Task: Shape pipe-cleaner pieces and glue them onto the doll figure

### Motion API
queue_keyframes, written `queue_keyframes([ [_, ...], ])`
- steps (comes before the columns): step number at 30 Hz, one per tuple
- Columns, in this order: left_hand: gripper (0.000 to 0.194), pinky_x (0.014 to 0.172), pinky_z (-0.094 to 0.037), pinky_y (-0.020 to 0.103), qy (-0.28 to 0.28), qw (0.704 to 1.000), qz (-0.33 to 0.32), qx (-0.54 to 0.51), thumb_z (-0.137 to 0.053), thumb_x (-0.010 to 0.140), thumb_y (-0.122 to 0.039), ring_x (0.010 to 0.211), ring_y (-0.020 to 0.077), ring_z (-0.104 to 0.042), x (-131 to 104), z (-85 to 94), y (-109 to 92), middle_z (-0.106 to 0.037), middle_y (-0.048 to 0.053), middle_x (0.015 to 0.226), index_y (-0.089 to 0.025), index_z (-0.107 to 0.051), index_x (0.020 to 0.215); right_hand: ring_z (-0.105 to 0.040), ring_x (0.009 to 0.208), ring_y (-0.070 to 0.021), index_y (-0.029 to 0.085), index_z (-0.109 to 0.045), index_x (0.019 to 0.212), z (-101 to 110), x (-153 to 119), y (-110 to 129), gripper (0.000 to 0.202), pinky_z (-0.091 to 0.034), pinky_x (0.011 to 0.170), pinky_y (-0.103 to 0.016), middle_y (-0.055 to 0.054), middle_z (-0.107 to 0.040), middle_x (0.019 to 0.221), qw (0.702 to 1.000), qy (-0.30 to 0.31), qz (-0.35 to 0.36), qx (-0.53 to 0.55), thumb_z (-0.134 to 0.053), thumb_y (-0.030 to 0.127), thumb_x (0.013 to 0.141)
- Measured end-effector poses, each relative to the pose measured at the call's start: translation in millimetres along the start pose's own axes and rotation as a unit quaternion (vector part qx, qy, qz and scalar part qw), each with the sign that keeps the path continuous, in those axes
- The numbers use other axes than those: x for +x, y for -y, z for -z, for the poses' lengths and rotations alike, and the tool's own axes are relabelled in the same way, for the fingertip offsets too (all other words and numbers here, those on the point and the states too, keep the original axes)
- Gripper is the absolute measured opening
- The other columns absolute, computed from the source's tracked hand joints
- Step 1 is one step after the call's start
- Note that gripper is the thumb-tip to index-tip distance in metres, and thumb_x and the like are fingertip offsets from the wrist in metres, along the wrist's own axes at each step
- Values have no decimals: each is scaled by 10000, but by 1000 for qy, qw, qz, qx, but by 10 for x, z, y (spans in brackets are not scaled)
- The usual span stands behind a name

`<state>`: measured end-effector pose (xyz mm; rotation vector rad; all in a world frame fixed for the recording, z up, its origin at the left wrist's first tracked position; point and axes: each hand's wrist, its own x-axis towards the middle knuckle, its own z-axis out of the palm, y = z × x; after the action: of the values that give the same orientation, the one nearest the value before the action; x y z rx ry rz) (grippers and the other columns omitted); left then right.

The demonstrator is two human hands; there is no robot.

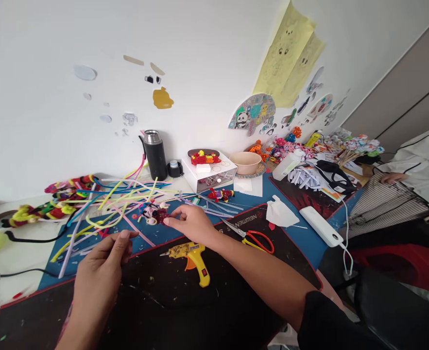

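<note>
My right hand (192,224) reaches over the blue mat, with thumb and fingers closed on the dark red end of a small pipe-cleaner figure (152,213) lying there. The figure also has pale and dark parts. My left hand (103,262) is raised at the left above the dark mat, its thumb pressed to curled fingers; whatever may be between them is hidden. A yellow glue gun (188,255) lies just below my right hand, nozzle to the left. Loose pipe cleaners (107,201) are strewn behind and left of the figure. Scissors (248,236) with red and yellow handles rest to the right.
A black flask (156,158), a white box (212,172) and a beige bowl (247,163) stand along the wall. More pipe-cleaner figures (50,209) lie at the left. A white power strip (321,227) with its cable lies at the right, near another person's hand (392,178).
</note>
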<state>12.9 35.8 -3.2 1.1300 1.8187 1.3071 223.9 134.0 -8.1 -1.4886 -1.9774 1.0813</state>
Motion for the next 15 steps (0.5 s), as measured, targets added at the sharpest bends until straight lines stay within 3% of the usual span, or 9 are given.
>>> queue_keyframes([
  [3,683,591,-475,324,37,995,32,-86,-855,651,-893,627,203,-559,-31,-85,-93,-658,10,660,-237,-850,842,-518,591,-141,199,-788,1009,-74,-31,13,384,-359,572,-279,61,-539,626,987,-19,-9,159,-866,568,942],
  [7,721,597,-527,312,76,967,101,-219,-1033,482,-761,694,200,-627,-85,-213,-117,-795,74,847,-209,-894,924,-494,560,-141,210,-753,1016,-212,-115,78,419,-372,545,-280,72,-509,605,960,-26,-7,278,-871,597,910],
  [10,657,632,-570,313,77,942,121,-302,-1088,497,-643,772,216,-677,-116,-271,-85,-839,114,984,-190,-902,936,-455,556,-131,210,-751,1003,-285,-205,155,439,-334,532,-273,81,-493,599,951,-31,1,307,-888,609,882],
  [15,539,645,-589,297,91,921,116,-360,-1096,583,-574,804,229,-716,-133,-279,-18,-819,89,891,-188,-892,898,-458,566,-120,199,-741,994,-336,-328,260,458,-339,547,-266,85,-518,605,944,-26,27,328,-910,600,853],
])
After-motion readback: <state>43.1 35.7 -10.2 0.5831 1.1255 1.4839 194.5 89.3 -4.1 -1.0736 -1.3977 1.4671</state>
